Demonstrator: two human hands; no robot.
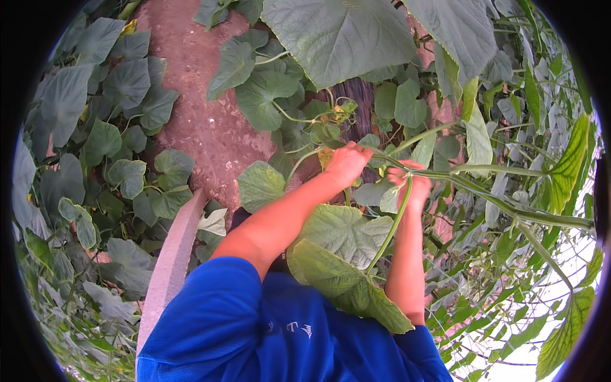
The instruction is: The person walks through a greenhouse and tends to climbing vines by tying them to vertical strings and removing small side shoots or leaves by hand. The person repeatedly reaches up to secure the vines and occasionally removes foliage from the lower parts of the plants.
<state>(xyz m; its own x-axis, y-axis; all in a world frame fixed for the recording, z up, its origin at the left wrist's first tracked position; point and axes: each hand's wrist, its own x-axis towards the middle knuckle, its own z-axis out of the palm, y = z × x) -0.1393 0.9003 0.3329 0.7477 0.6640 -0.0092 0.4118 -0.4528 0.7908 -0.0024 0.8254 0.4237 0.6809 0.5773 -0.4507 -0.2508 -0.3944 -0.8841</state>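
A thick green vine stem (491, 196), ribbed and leafy like a cucumber plant's, runs in from the right edge to both hands. My left hand (351, 161) is closed at its inner end, the fingertips turned away from view. Just to the right, my right hand (411, 184) grips the same stem where a leaf stalk (398, 217) branches off; it is slightly blurred and partly behind the stem. That stalk leads down to a large green leaf (343, 281), which hangs in front of my blue shirt (296, 344).
Broad leaves (339, 38) hang close at the top. Reddish bare ground (205, 95) shows between dense plants (124, 86) on the left. A pale concrete-like post or ledge (174, 258) rises beside my left arm. Netting and strings (458, 305) stand among foliage at lower right.
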